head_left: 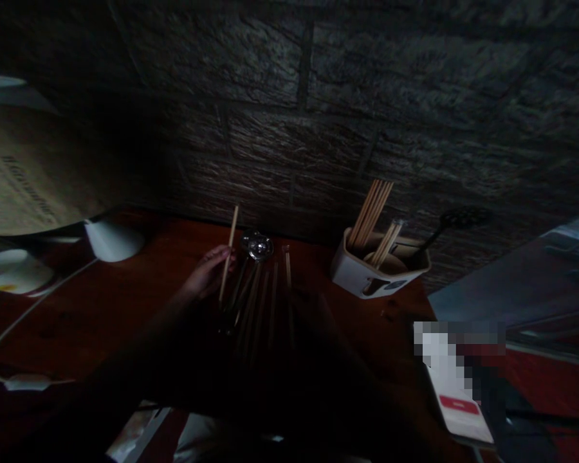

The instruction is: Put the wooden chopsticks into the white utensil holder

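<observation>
My left hand (211, 269) is closed around a wooden chopstick (232, 230), which stands tilted above the table. Just right of it lie metal spoons (260, 247) with shiny round bowls, their handles running toward me. More thin sticks, which look like chopsticks (273, 289), lie side by side next to them, with one paler stick (288, 263) at the right. My right hand (325, 308) is a faint dark shape to the right of these sticks. Deep shadow hides its fingers, so I cannot make out whether it holds anything.
A white utensil holder (381, 283) stands at the right, with chopsticks (371, 212), a smaller bundle of sticks (386, 243) and a black slotted ladle (463, 218). A phone (456, 399) is at lower right. A white cone-shaped object (113, 241) and a cable (38, 299) are left. A brick wall (289, 128) rises behind.
</observation>
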Available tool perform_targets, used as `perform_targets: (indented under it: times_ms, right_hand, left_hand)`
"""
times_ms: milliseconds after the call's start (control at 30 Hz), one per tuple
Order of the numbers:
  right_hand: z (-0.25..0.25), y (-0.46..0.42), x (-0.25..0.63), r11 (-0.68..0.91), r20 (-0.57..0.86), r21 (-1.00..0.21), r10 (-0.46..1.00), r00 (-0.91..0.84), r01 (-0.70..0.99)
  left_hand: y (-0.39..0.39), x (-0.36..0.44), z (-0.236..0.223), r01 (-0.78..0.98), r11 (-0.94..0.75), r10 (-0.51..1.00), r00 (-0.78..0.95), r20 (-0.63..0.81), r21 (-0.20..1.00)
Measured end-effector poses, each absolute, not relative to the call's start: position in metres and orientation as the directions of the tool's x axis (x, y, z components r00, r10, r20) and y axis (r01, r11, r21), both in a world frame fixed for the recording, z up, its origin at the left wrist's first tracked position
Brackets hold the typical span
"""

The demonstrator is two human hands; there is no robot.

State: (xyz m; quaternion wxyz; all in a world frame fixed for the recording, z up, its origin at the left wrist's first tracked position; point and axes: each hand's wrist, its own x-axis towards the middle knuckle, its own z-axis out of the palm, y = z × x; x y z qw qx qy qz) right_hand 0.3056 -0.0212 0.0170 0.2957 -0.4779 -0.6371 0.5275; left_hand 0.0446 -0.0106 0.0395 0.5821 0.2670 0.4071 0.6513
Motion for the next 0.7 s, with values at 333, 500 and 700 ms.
perform_targets:
  times_ms: [333, 500, 700]
  right_hand:
    - [0.022, -0.015, 0.317, -0.153, -0.210, -0.975, 0.879, -0.428, 0.163]
    - [0.024, -0.010, 0.319, -0.179, -0.220, -0.975, 0.872, -0.438, 0.133]
    - [0.032, -0.011, 0.318, -0.236, -0.252, -0.967, 0.855, -0.453, 0.092]
  left_hand:
    - [-0.011, 0.047, 0.039, -0.565, 0.136, 0.948, -0.164, -0.272, 0.814]
    - [-0.016, 0.058, 0.052, -0.577, 0.182, 0.947, -0.115, -0.300, 0.796]
    - [-0.021, 0.062, 0.058, -0.573, 0.204, 0.939, -0.116, -0.325, 0.794]
